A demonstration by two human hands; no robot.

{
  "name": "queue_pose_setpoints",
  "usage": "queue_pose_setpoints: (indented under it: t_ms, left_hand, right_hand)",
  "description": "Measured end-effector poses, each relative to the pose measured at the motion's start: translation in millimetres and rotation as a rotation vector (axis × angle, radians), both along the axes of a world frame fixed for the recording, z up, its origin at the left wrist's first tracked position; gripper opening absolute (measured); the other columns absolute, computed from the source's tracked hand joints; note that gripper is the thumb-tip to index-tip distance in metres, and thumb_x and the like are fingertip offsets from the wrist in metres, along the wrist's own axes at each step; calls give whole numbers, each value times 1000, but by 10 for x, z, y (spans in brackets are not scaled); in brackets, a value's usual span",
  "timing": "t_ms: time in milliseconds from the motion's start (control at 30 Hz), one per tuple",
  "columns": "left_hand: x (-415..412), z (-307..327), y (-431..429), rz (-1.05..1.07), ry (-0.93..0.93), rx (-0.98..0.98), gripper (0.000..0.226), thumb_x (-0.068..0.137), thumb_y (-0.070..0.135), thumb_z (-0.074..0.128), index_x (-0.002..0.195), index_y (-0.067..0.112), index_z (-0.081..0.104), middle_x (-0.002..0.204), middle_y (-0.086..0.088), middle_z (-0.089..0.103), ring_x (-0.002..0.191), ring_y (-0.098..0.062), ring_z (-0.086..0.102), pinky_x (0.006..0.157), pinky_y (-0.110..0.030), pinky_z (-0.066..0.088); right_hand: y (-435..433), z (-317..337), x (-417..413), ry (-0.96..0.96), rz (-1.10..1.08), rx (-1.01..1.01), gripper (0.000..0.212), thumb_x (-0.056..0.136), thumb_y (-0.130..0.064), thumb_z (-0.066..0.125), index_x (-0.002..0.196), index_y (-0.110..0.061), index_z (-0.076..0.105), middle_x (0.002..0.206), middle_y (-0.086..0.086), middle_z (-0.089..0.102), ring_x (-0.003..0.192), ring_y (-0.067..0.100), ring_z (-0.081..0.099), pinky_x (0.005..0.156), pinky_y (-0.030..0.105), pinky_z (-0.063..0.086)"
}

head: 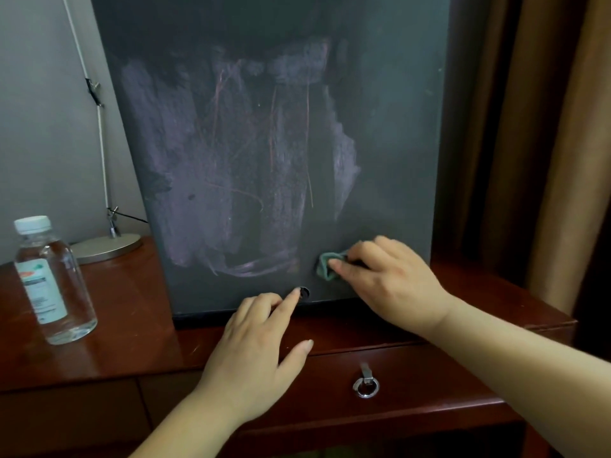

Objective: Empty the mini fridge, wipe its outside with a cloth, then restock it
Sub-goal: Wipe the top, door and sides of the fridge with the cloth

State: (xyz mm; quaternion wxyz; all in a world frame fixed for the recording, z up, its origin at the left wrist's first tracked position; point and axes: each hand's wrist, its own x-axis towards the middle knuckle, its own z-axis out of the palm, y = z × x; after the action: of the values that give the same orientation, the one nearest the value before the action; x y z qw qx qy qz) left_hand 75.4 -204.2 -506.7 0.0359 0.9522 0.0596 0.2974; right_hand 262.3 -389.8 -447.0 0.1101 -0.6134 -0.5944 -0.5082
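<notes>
The right hand (pixel 393 279) pinches the green cloth (pixel 325 266) against the lower right of the mini fridge door (pixel 396 127), the smears (pixel 231 160) lying up-left of this grip; the left hand (pixel 251 342) holds nothing.

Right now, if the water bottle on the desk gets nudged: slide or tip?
Water bottle looks nearly full, probably heavy. Tall and narrow: a high push may tip it. Glossy desk: a low push likely slides it.
</notes>
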Motion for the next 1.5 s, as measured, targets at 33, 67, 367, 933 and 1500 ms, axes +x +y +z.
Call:
queue_pose_setpoints:
  t_ms: [33, 67, 367, 933, 1500]
  left_hand:
    - [-2, 3, -4, -1, -3, -2, 78, 91, 70, 28, 160, 34, 16, 136, 18, 32, 132, -2, 27, 113, -23, 29]
    - [1, 4, -4, 1, -7, 0, 78, 91, 70, 28, 160, 34, 16, 136, 19, 31, 133, -2, 27, 113, -22, 26]
    - [-15, 23, -25, -7, -20, -6, 80, 89, 72, 23, 160, 37, 10, 134, 23, 28, 129, 2, 24, 112, -17, 21]
    - [-21, 12, 3, -12, -44, -35, 80, 88, 72, 23, 160, 37, 10, 131, 25, 27, 127, 5, 24, 112, -18, 23]
    - [-28, 9, 27, -1, -28, -9, 74, 91, 67, 30, 157, 34, 26, 130, 22, 36, 126, 1, 32, 106, -18, 26]
  right_hand:
    - [-18, 85, 37, -18, -6, 17, 25, 102, -19, 58, 120, -11, 72, 96, 12, 64, 73, 31, 53, 60, 44, 46]
    - [-20, 212, 71, -12, -12, 104, 24, 101, -18, 59, 120, -11, 73, 94, 14, 64, 72, 33, 54, 61, 44, 47]
    - [218, 168, -55, -1, -2, 143, 27, 100, -17, 59, 124, -10, 70, 97, 14, 62, 73, 34, 53, 62, 47, 46]
    - [-165, 140, 134, 14, 5, -51, 25, 101, -23, 59, 122, -19, 72, 96, 8, 61, 75, 28, 52, 62, 42, 45]
    - [-203, -300, 46, 266, -21, -82, 21, 99, -37, 59, 108, -31, 77, 90, -5, 60, 74, 20, 58, 53, 34, 49]
